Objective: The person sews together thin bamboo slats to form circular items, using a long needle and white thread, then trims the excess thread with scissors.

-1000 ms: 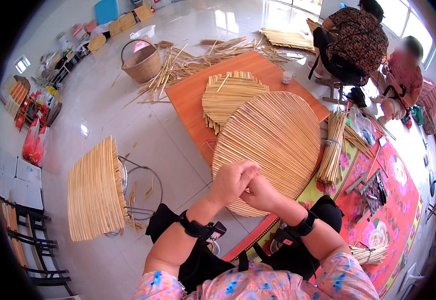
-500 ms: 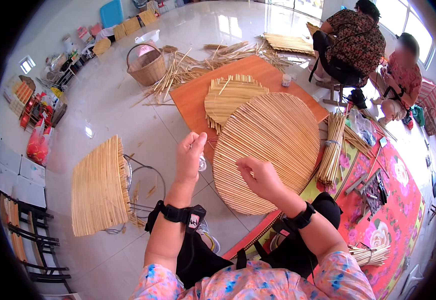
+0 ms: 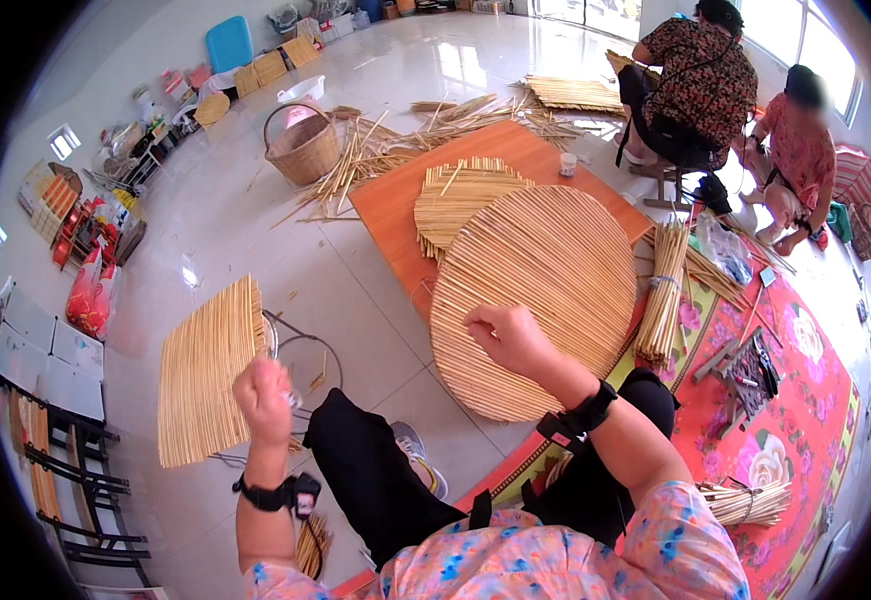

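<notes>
hovering by the right edge of a straw mat (image 3: 206,370), the blurred left hand (image 3: 264,400) curls its fingers, their hold unclear; an orange table (image 3: 386,225) stands beyond a round stalk panel (image 3: 556,280), over which hangs the right hand (image 3: 512,340), fingers loosely folded, any grip hidden.

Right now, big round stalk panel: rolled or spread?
Spread: the panel shows a broad round face with no roll or fold, partly hidden by the right hand.

Left grip (image 3: 264,400) upright, blurred; right grip (image 3: 511,338) curled closed; forearms (image 3: 644,440) spread well apart.
</notes>
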A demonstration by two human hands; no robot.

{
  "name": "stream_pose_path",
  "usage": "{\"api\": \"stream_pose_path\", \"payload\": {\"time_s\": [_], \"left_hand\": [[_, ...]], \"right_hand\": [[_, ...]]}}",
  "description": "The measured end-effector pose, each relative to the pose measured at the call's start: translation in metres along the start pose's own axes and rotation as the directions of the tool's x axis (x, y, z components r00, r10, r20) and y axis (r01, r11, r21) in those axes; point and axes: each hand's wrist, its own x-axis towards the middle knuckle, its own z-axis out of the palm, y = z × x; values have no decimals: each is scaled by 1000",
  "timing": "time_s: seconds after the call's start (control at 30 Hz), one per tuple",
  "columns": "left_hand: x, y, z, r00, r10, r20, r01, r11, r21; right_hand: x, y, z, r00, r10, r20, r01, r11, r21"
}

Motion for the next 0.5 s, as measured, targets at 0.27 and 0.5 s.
{"api": "stream_pose_path", "payload": {"time_s": [0.27, 0.5], "left_hand": [[-180, -150, -161, 899, -423, -117, 369, 585, 722], [-323, -175, -203, 32, -954, 299, 68, 301, 951]], "right_hand": [[-4, -9, -13, 969, 221, 109, -246, 843, 478], [-3, -22, -56, 968, 252, 7, -209, 788, 579]]}}
